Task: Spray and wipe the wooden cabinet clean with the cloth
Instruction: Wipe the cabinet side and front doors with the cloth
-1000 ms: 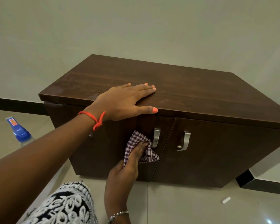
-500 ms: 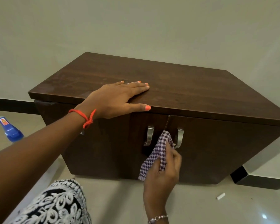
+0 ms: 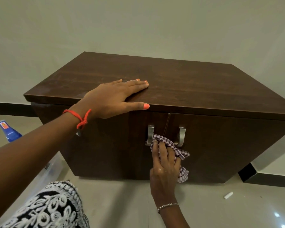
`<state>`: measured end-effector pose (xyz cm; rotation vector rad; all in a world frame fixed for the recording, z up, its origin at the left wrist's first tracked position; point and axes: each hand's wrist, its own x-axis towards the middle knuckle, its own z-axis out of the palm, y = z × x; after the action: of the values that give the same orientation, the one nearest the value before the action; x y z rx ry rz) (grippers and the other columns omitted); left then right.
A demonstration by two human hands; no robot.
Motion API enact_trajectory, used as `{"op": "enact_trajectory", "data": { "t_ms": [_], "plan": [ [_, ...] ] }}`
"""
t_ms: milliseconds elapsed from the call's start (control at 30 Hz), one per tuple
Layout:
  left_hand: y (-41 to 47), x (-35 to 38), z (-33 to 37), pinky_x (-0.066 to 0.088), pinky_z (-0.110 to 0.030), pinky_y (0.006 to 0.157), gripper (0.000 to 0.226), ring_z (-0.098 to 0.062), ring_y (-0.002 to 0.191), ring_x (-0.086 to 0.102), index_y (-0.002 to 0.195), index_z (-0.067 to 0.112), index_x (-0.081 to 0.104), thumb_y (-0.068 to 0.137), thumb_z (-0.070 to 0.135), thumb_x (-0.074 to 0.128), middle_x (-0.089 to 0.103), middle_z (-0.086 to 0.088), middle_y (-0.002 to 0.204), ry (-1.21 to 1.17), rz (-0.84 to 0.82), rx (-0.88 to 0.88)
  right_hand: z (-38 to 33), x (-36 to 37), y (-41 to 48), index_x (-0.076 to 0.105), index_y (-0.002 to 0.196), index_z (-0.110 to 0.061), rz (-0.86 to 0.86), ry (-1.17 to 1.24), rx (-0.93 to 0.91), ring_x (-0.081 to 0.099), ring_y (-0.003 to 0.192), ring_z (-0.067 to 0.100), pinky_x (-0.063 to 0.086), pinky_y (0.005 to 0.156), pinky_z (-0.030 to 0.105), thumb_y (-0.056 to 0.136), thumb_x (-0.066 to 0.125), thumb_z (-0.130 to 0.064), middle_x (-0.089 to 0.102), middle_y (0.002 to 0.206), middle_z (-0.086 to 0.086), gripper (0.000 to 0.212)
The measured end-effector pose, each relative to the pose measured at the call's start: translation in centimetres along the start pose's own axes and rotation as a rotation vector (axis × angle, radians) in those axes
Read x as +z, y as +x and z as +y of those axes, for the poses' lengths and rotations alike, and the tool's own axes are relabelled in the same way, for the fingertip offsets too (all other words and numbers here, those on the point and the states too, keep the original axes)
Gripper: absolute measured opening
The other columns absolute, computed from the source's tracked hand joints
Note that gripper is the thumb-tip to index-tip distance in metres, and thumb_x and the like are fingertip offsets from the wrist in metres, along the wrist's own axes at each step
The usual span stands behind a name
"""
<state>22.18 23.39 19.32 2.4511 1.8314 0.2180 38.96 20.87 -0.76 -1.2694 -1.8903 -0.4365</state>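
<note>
one wide-angle view from the person's head, facing forward and down, close to the cabinet, taking in its top and front from above; wall fills the upper half, floor the bottom.

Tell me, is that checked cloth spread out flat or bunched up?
Bunched up. The cloth is crumpled in the right hand, which holds it against the cabinet front.
</note>
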Motion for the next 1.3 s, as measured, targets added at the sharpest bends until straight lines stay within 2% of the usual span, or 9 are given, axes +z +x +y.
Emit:
{"op": "enact_trajectory", "data": {
  "t_ms": [433, 500, 633, 700, 767, 900, 967, 1067, 1300],
  "plan": [
    [0.1, 0.2, -0.2, 0.007, -0.022, 0.106, 0.077, 0.014, 0.116, -0.004, 0.144, 0.040, 0.008, 0.075, 0.071, 0.022, 0.000, 0.028, 0.141, 0.011, 0.002, 0.033, 1.1, 0.0, -2.2, 0.045, 0.122, -0.012, -0.177, 0.059, 0.048, 0.043, 0.102, 0.024, 0.056, 0.068, 0.047, 0.049, 0.074, 0.008, 0.042, 0.119, 0.006, 0.081],
    [0.1, 0.3, -0.4, 0.008, -0.027, 0.110, 0.076, 0.012, 0.118, -0.003, 0.144, 0.040, 0.008, 0.077, 0.074, 0.022, -0.002, 0.029, 0.138, 0.014, -0.002, 0.019, 1.1, -0.3, -3.2, 0.048, 0.124, -0.013, -0.227, 0.245, 0.227, 0.048, 0.105, 0.019, 0.058, 0.073, 0.044, 0.051, 0.076, 0.016, 0.042, 0.120, 0.002, 0.084],
    [0.4, 0.8, -1.1, 0.008, -0.030, 0.112, 0.084, 0.005, 0.136, 0.004, 0.144, 0.040, 0.010, 0.070, 0.080, 0.014, 0.008, 0.022, 0.151, 0.009, 0.042, 0.053, -0.5, -3.0, -2.0, 0.049, 0.130, -0.014, -0.272, 0.657, 0.882, 0.050, 0.106, 0.014, 0.047, 0.096, 0.041, 0.090, 0.046, 0.002, 0.046, 0.117, -0.005, 0.044],
    [0.6, 1.0, -1.3, 0.008, -0.030, 0.112, 0.085, 0.001, 0.138, 0.006, 0.144, 0.039, 0.010, 0.069, 0.080, 0.013, 0.009, 0.020, 0.152, 0.004, 0.044, 0.050, -1.3, -5.1, -0.3, 0.051, 0.129, -0.016, -0.233, 0.794, 1.126, 0.050, 0.103, 0.014, 0.047, 0.091, 0.037, 0.093, 0.046, -0.010, 0.054, 0.115, -0.001, 0.037],
    [0.6, 1.0, -1.3, 0.008, -0.032, 0.113, 0.082, -0.001, 0.139, 0.007, 0.144, 0.039, 0.009, 0.073, 0.079, 0.018, 0.009, 0.018, 0.152, 0.016, 0.034, 0.042, -2.8, -7.4, 1.6, 0.051, 0.129, -0.019, -0.134, 0.901, 1.204, 0.049, 0.098, 0.011, 0.047, 0.083, 0.032, 0.091, 0.049, -0.013, 0.055, 0.112, -0.005, 0.038],
    [0.6, 0.7, -1.0, 0.006, -0.030, 0.112, 0.080, -0.004, 0.139, 0.006, 0.145, 0.037, 0.009, 0.076, 0.075, 0.022, 0.008, 0.016, 0.153, 0.015, 0.010, 0.035, -6.0, -9.4, 3.8, 0.037, 0.131, -0.028, 0.119, 0.875, 0.825, 0.049, 0.122, 0.012, 0.046, 0.098, 0.035, 0.088, 0.049, -0.015, 0.050, 0.133, -0.007, 0.046],
    [0.6, 0.7, -1.0, 0.004, -0.028, 0.112, 0.079, -0.001, 0.139, 0.005, 0.145, 0.036, 0.009, 0.077, 0.074, 0.021, 0.008, 0.016, 0.153, 0.006, 0.017, 0.054, -6.5, -7.5, 4.3, 0.033, 0.136, -0.023, 0.156, 0.762, 0.542, 0.032, 0.136, 0.011, 0.031, 0.110, 0.038, 0.089, 0.042, -0.019, 0.039, 0.144, -0.003, 0.048],
    [0.5, 0.6, -1.1, 0.003, -0.025, 0.110, 0.079, 0.000, 0.138, 0.005, 0.145, 0.036, 0.010, 0.075, 0.071, 0.022, 0.008, 0.017, 0.153, -0.016, 0.010, 0.044, -6.5, -3.2, 3.7, 0.034, 0.140, -0.016, 0.007, 0.401, 0.367, 0.011, 0.142, 0.022, 0.011, 0.112, 0.051, 0.083, 0.037, -0.019, 0.025, 0.151, 0.007, 0.057],
    [0.5, 0.6, -1.0, 0.004, -0.027, 0.111, 0.078, -0.002, 0.138, 0.006, 0.145, 0.037, 0.009, 0.076, 0.070, 0.023, 0.007, 0.016, 0.153, -0.007, -0.001, 0.032, -5.3, 0.3, 1.9, 0.008, 0.148, -0.013, -0.174, -0.036, 0.172, 0.008, 0.141, 0.037, 0.021, 0.100, 0.071, 0.066, 0.065, -0.014, 0.002, 0.155, 0.016, 0.100]
  ]
}}
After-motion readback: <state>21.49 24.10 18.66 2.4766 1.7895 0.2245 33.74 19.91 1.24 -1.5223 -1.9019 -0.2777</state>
